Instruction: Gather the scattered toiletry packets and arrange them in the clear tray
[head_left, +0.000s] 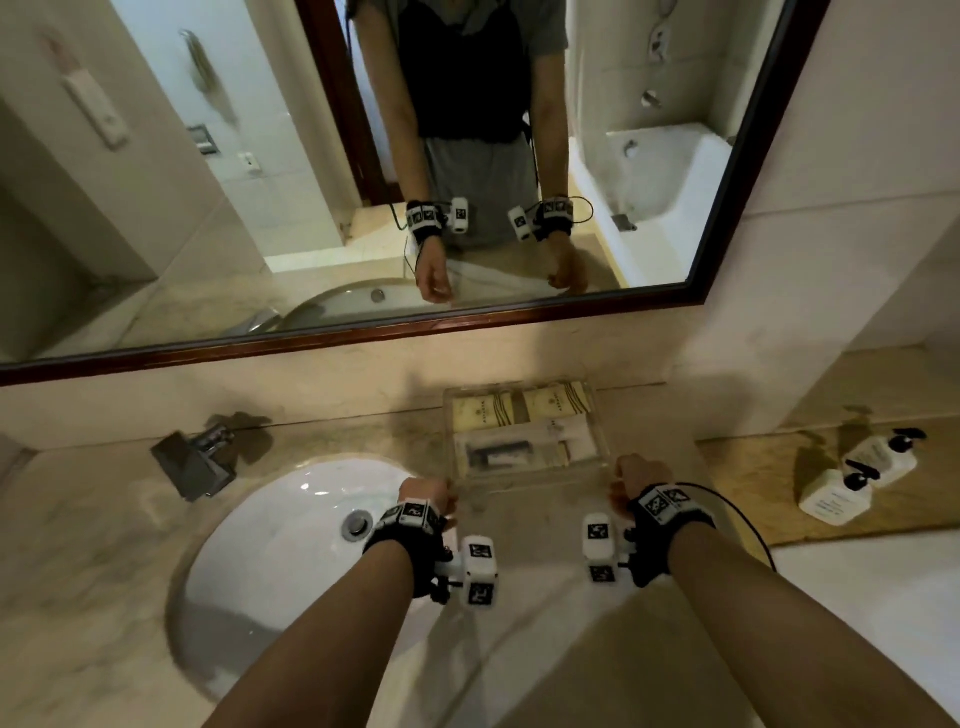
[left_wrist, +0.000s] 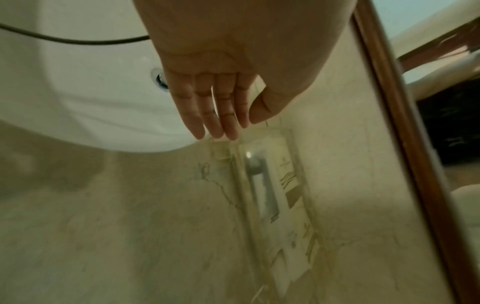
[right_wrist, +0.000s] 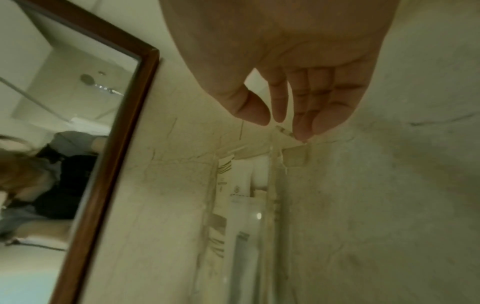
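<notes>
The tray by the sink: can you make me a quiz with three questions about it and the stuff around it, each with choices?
1. Where is the clear tray?
A. inside the sink
B. on the counter against the wall, right of the sink
C. on the wooden board

2. How many white pump bottles stand on the wooden board?
A. two
B. four
C. none

3. What are the hands doing?
A. each holds a bottle
B. both are at the tray's near corners, holding nothing else
C. both are in the sink

Answers:
1 B, the tray sits below the mirror, beside the sink.
2 A, two bottles with dark pumps show in the head view.
3 B, the left hand and right hand have their fingertips at the tray's near corners; the packets lie inside.
</notes>
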